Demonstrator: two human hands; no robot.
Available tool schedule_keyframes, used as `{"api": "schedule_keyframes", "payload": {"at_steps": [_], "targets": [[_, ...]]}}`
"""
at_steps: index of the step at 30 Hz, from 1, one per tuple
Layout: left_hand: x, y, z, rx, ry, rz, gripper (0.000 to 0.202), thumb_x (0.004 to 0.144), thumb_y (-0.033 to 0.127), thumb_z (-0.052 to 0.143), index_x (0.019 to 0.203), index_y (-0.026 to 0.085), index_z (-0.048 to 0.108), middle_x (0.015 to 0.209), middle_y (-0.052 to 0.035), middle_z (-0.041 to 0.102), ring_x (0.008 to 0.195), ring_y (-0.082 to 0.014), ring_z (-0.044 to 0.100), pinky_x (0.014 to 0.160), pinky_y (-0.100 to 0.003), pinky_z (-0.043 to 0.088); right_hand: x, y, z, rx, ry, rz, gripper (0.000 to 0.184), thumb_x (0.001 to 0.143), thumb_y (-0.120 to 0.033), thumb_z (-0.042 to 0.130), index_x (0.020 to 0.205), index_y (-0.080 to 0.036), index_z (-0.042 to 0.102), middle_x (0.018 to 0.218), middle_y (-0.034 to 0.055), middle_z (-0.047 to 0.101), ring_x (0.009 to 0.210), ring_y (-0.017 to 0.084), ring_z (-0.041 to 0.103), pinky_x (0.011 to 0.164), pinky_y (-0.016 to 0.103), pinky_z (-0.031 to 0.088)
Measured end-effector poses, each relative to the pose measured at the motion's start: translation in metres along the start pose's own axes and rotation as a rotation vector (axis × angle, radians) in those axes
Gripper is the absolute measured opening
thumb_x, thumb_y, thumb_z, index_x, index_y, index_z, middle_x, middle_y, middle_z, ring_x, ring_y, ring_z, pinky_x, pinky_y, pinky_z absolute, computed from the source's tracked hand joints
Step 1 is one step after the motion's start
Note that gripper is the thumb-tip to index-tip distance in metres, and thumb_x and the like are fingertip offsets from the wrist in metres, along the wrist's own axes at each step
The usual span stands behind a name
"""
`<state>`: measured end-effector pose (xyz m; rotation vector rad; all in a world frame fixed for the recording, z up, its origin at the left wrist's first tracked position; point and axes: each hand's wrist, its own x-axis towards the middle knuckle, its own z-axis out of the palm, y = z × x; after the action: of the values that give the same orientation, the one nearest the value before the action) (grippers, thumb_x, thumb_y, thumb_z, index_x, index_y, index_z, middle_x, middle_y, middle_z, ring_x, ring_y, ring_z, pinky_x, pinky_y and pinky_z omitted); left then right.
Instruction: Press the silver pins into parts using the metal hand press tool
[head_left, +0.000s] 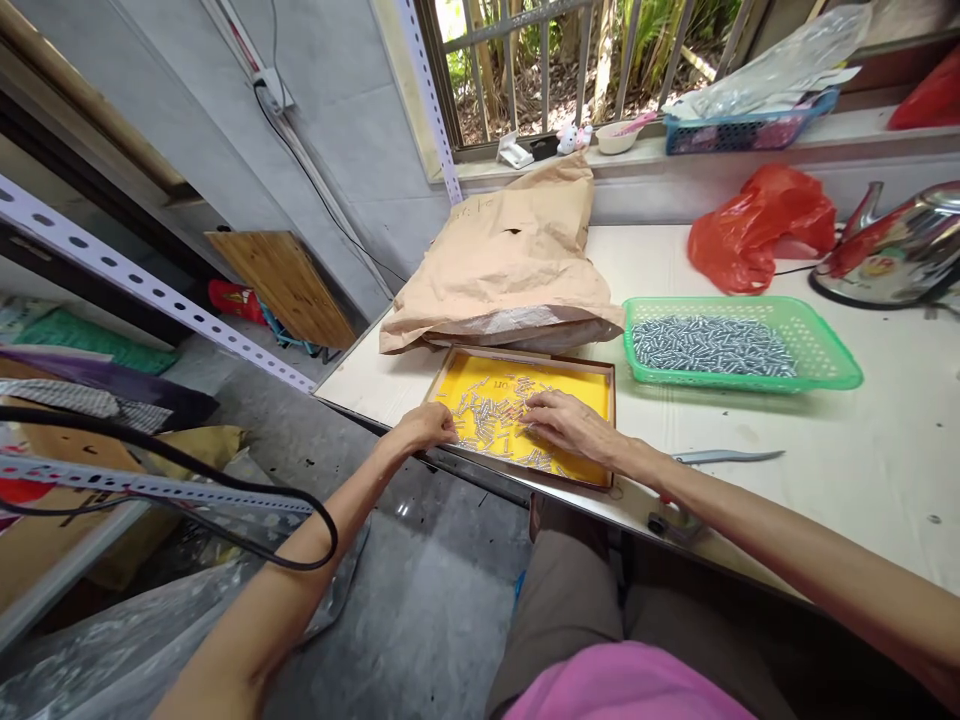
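Observation:
A shallow yellow tray (581, 385) with a brown rim lies at the table's near left corner, strewn with several small silvery metal pieces (491, 410). My left hand (429, 424) rests on the tray's left edge with fingers curled; what they pinch, if anything, is hidden. My right hand (564, 420) lies flat on the yellow surface, fingers stretched over the metal pieces near the tray's middle.
A green plastic basket (825, 375) full of the same metal pieces sits to the right. Behind the tray lies a brown paper sack (510, 255). A red plastic bag (757, 235), a steel kettle (896, 250) and metal tweezers (724, 457) are on the white table (862, 460).

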<state>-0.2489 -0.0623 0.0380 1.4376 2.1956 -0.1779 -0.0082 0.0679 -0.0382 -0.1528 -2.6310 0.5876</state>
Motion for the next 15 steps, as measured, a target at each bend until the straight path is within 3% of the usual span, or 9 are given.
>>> {"api": "schedule_keyframes", "payload": {"at_steps": [4,9,15], "targets": [[0.002,-0.001,0.003,0.013,0.011,0.026,0.01,0.06,0.02,0.059,0.05,0.02,0.064,0.046,0.0033,0.051,0.055,-0.0124,0.053,0.052,-0.021,0.033,0.002,-0.003,-0.002,0.048,0.043,0.005,0.026,0.095,-0.028,0.048,0.108,-0.02,0.069,0.112,0.0132,0.063,0.103,0.023,0.058,0.089,0.04,0.048],[-0.005,0.007,0.009,0.13,0.132,-0.063,0.01,0.064,0.019,0.057,0.059,0.02,0.066,0.059,-0.0019,0.062,0.066,-0.017,0.061,0.056,-0.022,0.035,0.014,-0.014,-0.001,0.19,0.103,0.074,0.024,0.094,-0.026,0.05,0.103,-0.019,0.071,0.102,0.0109,0.067,0.094,0.02,0.061,0.084,0.035,0.049],[-0.02,0.028,0.01,-0.207,0.291,-0.018,0.021,0.075,0.029,0.055,0.075,0.016,0.071,0.067,-0.0025,0.069,0.066,-0.0154,0.062,0.057,-0.021,0.04,0.042,-0.04,0.002,0.56,0.155,0.424,0.021,0.088,-0.029,0.055,0.096,-0.017,0.071,0.08,0.003,0.07,0.07,0.014,0.062,0.065,0.026,0.047]]}}
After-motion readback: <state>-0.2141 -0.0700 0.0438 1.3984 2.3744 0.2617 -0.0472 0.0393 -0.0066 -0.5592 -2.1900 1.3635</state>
